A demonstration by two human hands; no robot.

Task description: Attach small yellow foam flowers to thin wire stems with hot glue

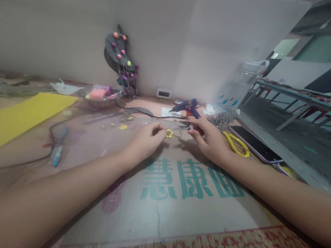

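My left hand [151, 138] is closed in a pinch on a small yellow flower [169, 133] with a dark centre, just above the table. A thin pale loop lies or hangs to the right of this flower. To its right, my right hand [206, 137] has thumb and forefinger drawn together. Something small and pale shows at those fingertips, too small to name. Dark tips of a tool show just beyond them. Scissors with yellow handles [236, 144] lie beside my right wrist. Another yellow flower [123, 127] lies flat on the table, left of my left hand.
A blue glue gun [186, 108] with a lit red spot stands behind my hands. Its dark cord crosses left. A phone [256, 144] and grey yarn [224, 120] lie right. Yellow sheet [20, 119], pens and a bowl are left. A grey moon ornament [118, 52] leans against the back.
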